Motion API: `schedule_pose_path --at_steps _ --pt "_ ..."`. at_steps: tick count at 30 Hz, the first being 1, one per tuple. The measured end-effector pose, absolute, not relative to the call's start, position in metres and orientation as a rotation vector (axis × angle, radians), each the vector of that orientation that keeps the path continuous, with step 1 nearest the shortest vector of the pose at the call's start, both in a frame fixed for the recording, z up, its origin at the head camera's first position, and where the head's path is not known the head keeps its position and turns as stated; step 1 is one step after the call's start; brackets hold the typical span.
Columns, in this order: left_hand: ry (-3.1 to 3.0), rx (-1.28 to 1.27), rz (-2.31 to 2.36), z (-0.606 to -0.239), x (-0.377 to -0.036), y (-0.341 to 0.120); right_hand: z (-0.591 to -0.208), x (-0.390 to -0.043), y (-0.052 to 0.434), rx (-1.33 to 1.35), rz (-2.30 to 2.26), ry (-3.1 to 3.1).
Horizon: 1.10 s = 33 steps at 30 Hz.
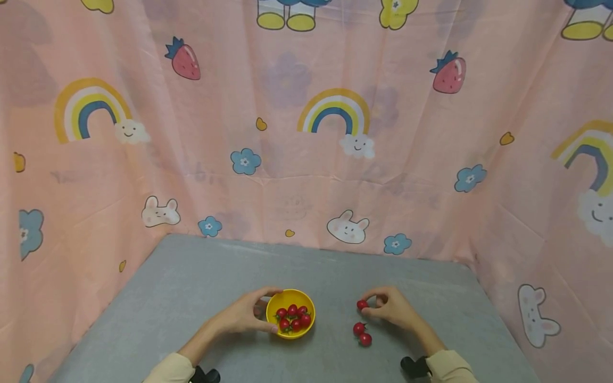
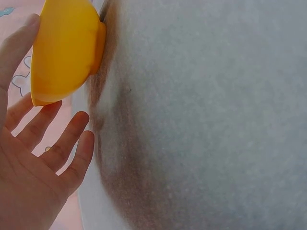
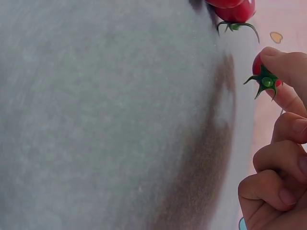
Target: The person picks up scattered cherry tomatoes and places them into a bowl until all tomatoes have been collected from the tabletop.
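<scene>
A yellow bowl (image 1: 310, 325) stands on the grey table with several red cherry tomatoes (image 1: 292, 309) inside. My left hand (image 1: 244, 313) holds the bowl from its left side, thumb at the near rim and index finger at the far rim. In the left wrist view the other fingers (image 2: 72, 139) are spread beneath the tipped-looking yellow bowl (image 2: 67, 52). Between thumb and index finger, my right hand (image 1: 394, 308) pinches a cherry tomato (image 1: 362, 305); its green stem top (image 3: 266, 81) shows in the right wrist view, the remaining fingers curled.
Two more cherry tomatoes (image 1: 365, 339) lie together on the table, just nearer than the right hand. A pink printed curtain (image 1: 287, 186) encloses the grey table (image 1: 239, 260) at the back and sides. Dark wrist mounts (image 1: 414, 367) sit by the sleeves.
</scene>
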State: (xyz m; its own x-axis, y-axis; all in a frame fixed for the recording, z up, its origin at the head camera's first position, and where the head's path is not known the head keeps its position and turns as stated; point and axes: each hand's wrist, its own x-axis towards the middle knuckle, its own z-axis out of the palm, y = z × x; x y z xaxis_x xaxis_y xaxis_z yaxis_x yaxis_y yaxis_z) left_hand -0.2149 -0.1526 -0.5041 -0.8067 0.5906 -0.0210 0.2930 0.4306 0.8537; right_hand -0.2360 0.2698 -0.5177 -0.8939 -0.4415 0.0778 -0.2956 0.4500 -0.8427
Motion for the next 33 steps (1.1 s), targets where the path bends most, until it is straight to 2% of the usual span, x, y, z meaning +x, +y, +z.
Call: schedule_pose_path --at_steps 8,33 --pt "2.369 0.760 1.320 -0.504 -0.214 -0.153 -0.518 -0.238 0.268 -0.573 -1.392 2.578" --pt "2.355 0.759 1.339 -0.504 -0.215 -0.153 -0.506 -0.246 0.238 -0.616 -1.417 2.588"
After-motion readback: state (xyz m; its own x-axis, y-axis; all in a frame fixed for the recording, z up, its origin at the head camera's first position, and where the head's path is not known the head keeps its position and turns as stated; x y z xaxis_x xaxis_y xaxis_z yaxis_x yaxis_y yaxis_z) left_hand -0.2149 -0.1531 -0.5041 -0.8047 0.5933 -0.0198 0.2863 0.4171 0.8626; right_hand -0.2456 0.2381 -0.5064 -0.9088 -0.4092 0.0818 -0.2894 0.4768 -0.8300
